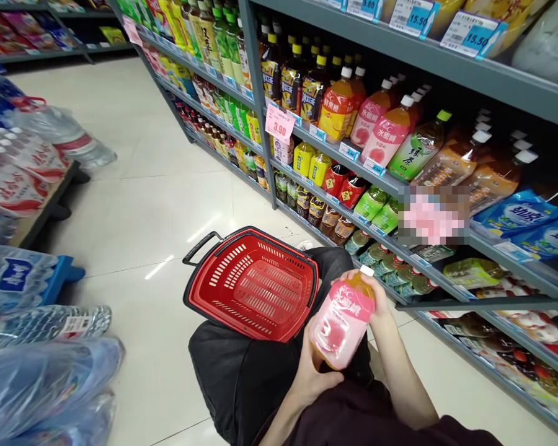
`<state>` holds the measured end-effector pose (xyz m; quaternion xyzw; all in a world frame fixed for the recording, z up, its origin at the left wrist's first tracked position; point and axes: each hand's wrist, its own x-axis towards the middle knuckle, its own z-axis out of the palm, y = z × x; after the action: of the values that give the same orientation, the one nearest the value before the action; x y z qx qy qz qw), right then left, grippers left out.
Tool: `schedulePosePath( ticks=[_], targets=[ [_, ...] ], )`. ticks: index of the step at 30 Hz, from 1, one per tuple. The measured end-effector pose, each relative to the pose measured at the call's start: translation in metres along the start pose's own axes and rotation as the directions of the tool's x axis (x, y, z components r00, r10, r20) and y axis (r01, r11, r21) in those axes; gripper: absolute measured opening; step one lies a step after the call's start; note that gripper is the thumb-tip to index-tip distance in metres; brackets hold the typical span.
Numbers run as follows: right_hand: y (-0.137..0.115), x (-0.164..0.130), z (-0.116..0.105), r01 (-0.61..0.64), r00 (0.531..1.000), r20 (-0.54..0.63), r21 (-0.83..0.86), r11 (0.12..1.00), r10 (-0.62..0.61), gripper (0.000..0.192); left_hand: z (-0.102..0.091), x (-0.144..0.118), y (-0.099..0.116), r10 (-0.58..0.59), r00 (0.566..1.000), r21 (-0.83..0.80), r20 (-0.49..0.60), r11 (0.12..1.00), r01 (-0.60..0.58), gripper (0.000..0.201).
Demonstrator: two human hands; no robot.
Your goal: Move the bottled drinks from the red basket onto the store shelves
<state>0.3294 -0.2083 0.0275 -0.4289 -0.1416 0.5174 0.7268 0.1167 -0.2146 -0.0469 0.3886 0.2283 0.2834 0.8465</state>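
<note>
1. A pink-labelled plastic drink bottle with a white cap (343, 322) is held at lower centre of the frame, tilted, above the lap.
2. Its base is cupped by the left hand (312, 371), fingers closed around it.
3. Its neck is gripped by the right hand (376, 303), fingers curled.
4. An empty red plastic shopping basket (253, 285) rests just left of the bottle.
5. Risk judged: the smooth bottle could slip and miss the tilted basket rim.

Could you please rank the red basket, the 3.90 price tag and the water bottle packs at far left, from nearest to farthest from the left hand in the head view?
From the left hand, which grips the pink bottle:
1. Red basket, just left of the hand, on the person's lap.
2. 3.90 price tag, up on the shelf edge ahead.
3. Water bottle packs, far left across the aisle.
</note>
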Motion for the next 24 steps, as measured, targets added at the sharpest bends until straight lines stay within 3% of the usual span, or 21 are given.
schedulePosePath(
  ticks=[2,5,10,15,19,24],
  targets=[
    [-0.003,0.003,0.001,0.043,0.998,-0.052,-0.018,0.999,-0.044,0.024,-0.001,0.002,-0.007,0.016,0.997,0.081,-0.07,0.997,-0.01,0.129],
    [0.001,0.007,0.005,0.06,0.996,-0.061,-0.041,0.997,-0.062,0.02,-0.004,0.006,-0.011,0.048,0.985,0.193,-0.168,0.981,-0.015,0.118],
    [0.01,0.006,0.012,0.035,0.997,-0.059,-0.097,0.995,-0.041,0.019,-0.013,0.003,-0.013,0.117,0.963,0.201,-0.244,0.977,-0.068,0.105],
    [0.002,0.003,0.008,0.031,0.999,0.03,-0.165,0.986,-0.027,0.026,-0.029,-0.005,-0.028,-0.145,0.988,-0.005,-0.046,0.989,0.144,0.113],
    [-0.01,0.003,0.007,0.02,0.969,0.243,-0.219,0.976,0.035,0.036,-0.037,-0.006,-0.041,-0.171,0.981,-0.166,0.092,0.969,0.185,0.095],
    [-0.015,0.006,0.011,-0.008,0.908,0.403,-0.267,0.964,0.119,0.041,-0.031,-0.004,-0.027,-0.249,0.931,-0.147,0.265,0.944,0.295,0.114]
  ],
)
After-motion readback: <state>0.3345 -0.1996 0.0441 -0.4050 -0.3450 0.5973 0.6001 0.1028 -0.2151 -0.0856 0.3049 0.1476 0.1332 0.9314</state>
